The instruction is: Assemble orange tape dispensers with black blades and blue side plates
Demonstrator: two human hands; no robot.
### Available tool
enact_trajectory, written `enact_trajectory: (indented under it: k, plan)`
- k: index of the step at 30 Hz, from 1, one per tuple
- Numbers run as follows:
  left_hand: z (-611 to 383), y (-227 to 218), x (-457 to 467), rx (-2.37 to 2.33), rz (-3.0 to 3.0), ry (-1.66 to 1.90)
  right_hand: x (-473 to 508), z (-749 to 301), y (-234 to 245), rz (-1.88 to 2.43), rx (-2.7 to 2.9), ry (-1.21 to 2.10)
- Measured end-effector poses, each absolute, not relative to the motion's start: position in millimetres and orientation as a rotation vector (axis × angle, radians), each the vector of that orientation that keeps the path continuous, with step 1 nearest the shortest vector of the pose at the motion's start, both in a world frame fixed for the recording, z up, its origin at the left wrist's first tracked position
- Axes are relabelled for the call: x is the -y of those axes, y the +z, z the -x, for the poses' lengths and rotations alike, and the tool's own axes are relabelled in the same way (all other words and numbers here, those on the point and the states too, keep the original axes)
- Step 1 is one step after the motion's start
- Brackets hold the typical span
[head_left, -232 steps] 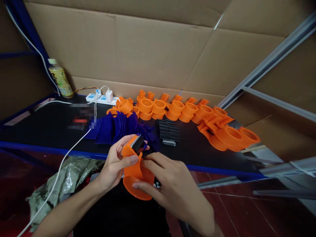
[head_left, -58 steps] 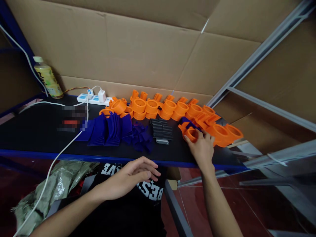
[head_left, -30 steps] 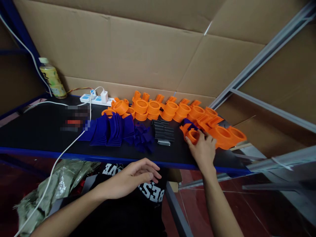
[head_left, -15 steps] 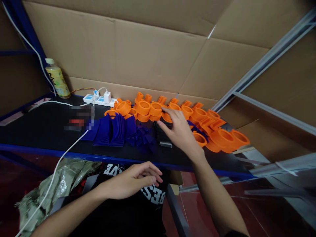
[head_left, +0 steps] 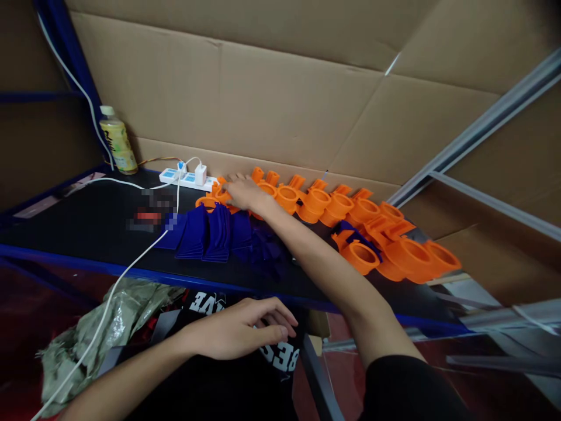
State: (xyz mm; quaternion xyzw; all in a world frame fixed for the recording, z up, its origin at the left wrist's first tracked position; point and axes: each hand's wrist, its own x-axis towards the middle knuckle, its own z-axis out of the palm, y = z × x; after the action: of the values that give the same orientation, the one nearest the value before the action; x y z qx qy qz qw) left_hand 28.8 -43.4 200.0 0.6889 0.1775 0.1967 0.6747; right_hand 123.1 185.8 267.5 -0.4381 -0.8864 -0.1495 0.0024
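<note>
My right hand (head_left: 241, 190) reaches across the black tabletop (head_left: 79, 228) to the left end of a row of orange ring-shaped parts (head_left: 324, 202). Its fingers curl over the leftmost orange part (head_left: 215, 192). My forearm crosses above the small purple pieces (head_left: 268, 248) and hides the black pieces. Fanned blue plates (head_left: 210, 231) lie just in front of that hand. An orange part with a blue insert (head_left: 357, 252) rests at the right, beside larger orange parts (head_left: 412, 254). My left hand (head_left: 245, 330) hovers below the table edge over a black shirt, fingers loosely spread, holding nothing.
A drink bottle (head_left: 116, 140) stands at the back left by a white power strip (head_left: 186, 177). A white cable (head_left: 131, 263) runs off the table's front edge over a crumpled green bag (head_left: 100, 327). Cardboard walls close the back; a metal rail (head_left: 482, 117) slants at the right.
My right hand let go of the orange part with the blue insert at the right and swept left along the row to its left end. My left hand stayed low.
</note>
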Motion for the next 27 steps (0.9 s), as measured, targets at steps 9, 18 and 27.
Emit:
enact_trajectory:
  k: [9, 18, 27]
  plan:
    - [-29, 198, 41, -0.394, -1.6, 0.433, -186, -137, 276, 1.411, 2.723, -0.501]
    - [-31, 196, 42, -0.382, -1.601, 0.453, -181, -155, 276, 1.456, 2.643, -0.478]
    - [-28, 199, 42, -0.391, -1.608, 0.454, -179, -162, 266, 1.472, 2.623, -0.483]
